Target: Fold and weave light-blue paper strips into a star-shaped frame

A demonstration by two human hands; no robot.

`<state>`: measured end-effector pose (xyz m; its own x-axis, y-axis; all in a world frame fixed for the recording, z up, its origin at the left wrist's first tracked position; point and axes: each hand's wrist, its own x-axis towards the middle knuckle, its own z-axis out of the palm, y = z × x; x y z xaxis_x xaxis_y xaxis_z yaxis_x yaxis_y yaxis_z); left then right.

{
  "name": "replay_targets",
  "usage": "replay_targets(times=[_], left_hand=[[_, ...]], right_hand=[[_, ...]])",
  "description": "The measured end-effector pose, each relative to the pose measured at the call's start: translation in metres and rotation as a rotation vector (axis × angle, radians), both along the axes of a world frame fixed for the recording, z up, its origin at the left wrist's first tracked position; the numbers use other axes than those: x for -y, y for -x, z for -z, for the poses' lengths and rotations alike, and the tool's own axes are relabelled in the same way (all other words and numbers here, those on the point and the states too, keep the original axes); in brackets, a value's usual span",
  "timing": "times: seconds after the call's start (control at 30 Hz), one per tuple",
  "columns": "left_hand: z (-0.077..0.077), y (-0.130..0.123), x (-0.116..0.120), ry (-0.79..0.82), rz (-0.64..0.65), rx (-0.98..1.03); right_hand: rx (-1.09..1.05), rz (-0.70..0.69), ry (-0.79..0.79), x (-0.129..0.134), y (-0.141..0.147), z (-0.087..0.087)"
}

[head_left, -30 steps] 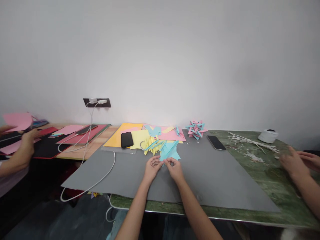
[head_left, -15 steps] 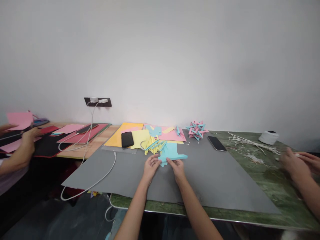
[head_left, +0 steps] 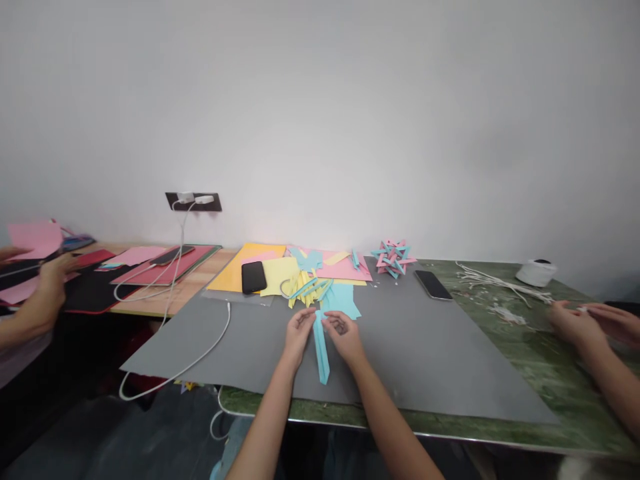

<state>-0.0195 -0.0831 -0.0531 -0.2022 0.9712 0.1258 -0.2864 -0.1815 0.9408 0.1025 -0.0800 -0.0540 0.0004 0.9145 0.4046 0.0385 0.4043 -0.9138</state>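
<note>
A folded light-blue paper strip [head_left: 321, 353] points toward me over the grey mat [head_left: 425, 360], its far end between my two hands. My left hand [head_left: 300, 328] pinches that end from the left. From the other side, my right hand [head_left: 344, 330] grips it with curled fingers. Just beyond lie a flat blue paper sheet [head_left: 345, 300] and a pile of folded yellow strips [head_left: 303, 288] with some blue ones on it. Farther back to the right stands a pink-and-blue paper star model [head_left: 393, 258].
A black phone-like device [head_left: 254, 277] lies on yellow paper; another phone [head_left: 433, 285] is right of the star. A white cable [head_left: 220, 340] crosses the mat's left side. White cords [head_left: 500, 280] lie on the green table near one person's hands [head_left: 590, 323]; another person's hand [head_left: 53, 283] is left.
The blue strip has turned from lying sideways to pointing toward me. The flat blue sheet now lies apart from it. My hands have shifted slightly left and closer around the strip's far end.
</note>
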Motion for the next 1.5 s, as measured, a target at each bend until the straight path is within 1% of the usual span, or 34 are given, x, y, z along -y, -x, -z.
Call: replay_targets(times=[0.07,0.13,0.2,0.27,0.53,0.63,0.77,0.87,0.97,1.1,1.27,1.4,1.5], left_hand=[[0.0,-0.002,0.001,-0.022,0.011,-0.058],[0.0,-0.002,0.001,-0.018,0.025,-0.073],[0.0,-0.002,0.001,-0.007,0.035,-0.067],[-0.001,-0.002,0.002,0.006,0.039,-0.057],[0.0,-0.002,0.002,0.008,0.059,-0.081],[0.0,-0.002,0.002,-0.004,0.091,-0.108],[-0.001,-0.003,0.003,-0.006,0.141,-0.114],[-0.001,-0.005,0.002,0.019,0.147,-0.135],[0.0,-0.006,0.001,0.024,0.127,-0.175],[0.002,-0.006,0.001,0.033,0.091,-0.204],[0.002,-0.006,0.001,0.047,0.061,-0.229],[0.001,-0.005,0.001,0.027,0.039,-0.238],[-0.001,-0.004,0.002,0.015,0.05,-0.24]], right_hand=[[0.074,0.024,-0.037,0.003,0.002,-0.001],[0.126,0.073,-0.061,0.005,0.003,-0.001],[0.142,0.118,-0.065,0.006,0.004,-0.001],[0.121,0.132,-0.051,0.006,0.004,0.0],[-0.058,0.021,0.113,-0.001,0.0,0.004],[-0.071,-0.007,0.105,-0.005,-0.001,0.006],[-0.056,0.023,0.086,-0.008,-0.002,0.009],[-0.05,0.041,0.08,-0.008,-0.002,0.009],[-0.002,0.12,0.023,-0.004,0.0,0.006],[0.098,0.213,-0.106,0.004,0.002,-0.001],[0.14,0.22,-0.25,0.007,0.003,-0.004],[0.179,0.218,-0.303,0.006,0.004,0.0],[0.209,0.234,-0.314,0.003,0.004,0.005]])
